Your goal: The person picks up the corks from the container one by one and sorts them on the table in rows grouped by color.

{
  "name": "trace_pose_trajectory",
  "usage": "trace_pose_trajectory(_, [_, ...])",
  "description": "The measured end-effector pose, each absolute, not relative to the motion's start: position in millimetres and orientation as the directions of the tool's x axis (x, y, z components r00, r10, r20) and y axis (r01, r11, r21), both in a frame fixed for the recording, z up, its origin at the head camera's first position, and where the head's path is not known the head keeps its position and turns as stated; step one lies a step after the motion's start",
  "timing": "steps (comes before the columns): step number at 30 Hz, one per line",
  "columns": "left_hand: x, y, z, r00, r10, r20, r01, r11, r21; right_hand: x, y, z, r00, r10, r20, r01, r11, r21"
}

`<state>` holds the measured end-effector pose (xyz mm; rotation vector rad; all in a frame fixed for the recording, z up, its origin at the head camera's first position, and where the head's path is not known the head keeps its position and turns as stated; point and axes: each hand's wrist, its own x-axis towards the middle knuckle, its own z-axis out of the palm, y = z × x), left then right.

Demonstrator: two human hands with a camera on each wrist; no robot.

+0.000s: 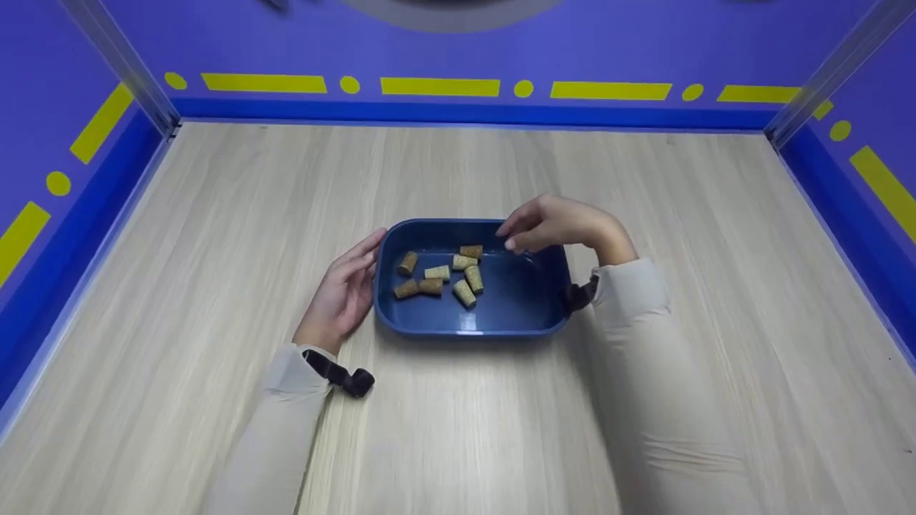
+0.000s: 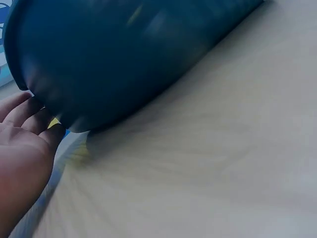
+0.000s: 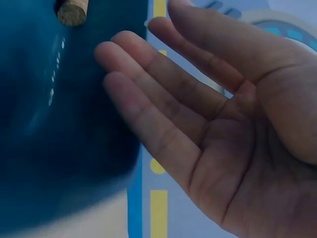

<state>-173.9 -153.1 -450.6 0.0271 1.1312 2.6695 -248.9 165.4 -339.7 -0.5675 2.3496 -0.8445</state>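
A dark blue rectangular plastic bin [image 1: 515, 300] holds several corks, some brown like the cork [image 1: 408, 263] near its left end, others pale and speckled like the cork [image 1: 464, 293] toward the middle. Against the outside of the bin's left wall, my left hand [image 1: 342, 290] rests with loosely bent fingers; the left wrist view shows the fingers [image 2: 32, 116] at the bin's outer side. My right hand [image 1: 554, 225] hovers over the back right part of the bin. In the right wrist view its fingers are relaxed and slightly bent, thumb apart, with nothing in the palm.
Beneath the bin is a light wood-grain tabletop [image 1: 458, 429]. Blue-purple panels [image 1: 444, 57] with yellow dashes and dots stand along the back and both sides. Dark wrist straps with small cameras [image 1: 358, 383] sit over the beige sleeves.
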Motion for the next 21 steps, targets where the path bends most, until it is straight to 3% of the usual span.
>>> trace_pose_trajectory(13, [-174.8,-150.7,-451.1,-0.983,0.182,-0.01,-0.121,-0.608,0.784,-255.5,130.4,-355.6,-0.636,-0.603,-0.482,-0.152,0.71,-0.688])
trace_pose_trajectory(21, [-173.6,-152.4,-452.6,-0.984,0.176,0.005,-0.104,-0.608,0.787,-252.2,119.3,-365.3,-0.623,-0.601,-0.502,-0.167,0.728,-0.665])
